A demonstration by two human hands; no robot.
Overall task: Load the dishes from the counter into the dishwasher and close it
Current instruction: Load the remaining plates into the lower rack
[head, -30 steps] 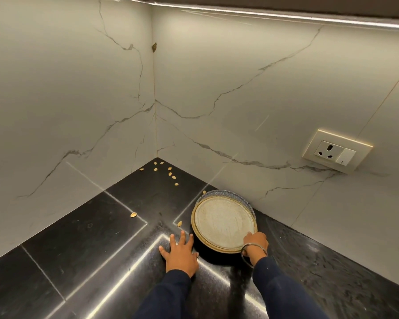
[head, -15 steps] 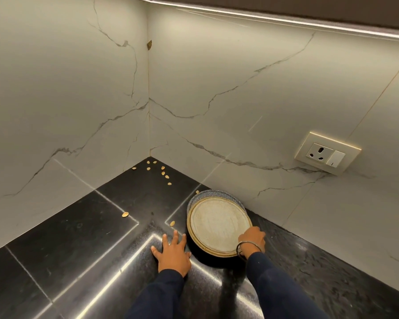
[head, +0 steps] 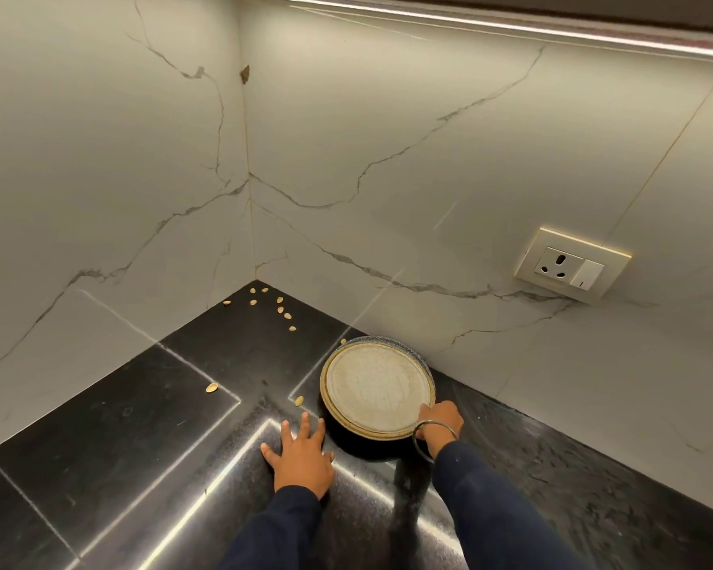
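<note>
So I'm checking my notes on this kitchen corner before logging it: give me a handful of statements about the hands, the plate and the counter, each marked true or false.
1. The right hand grips the rim of the round beige stoneware plate. True.
2. The left hand holds the plate's other edge. False: it rests flat on the glossy black stone counter, fingers spread, beside the plate.
3. Small pale seeds lie scattered toward the counter's corner. True.
4. A plug sits in the cream wall socket. False: the socket is empty.
5. The plate stands upright against the white marble wall. False: it lies roughly flat near it.
</note>
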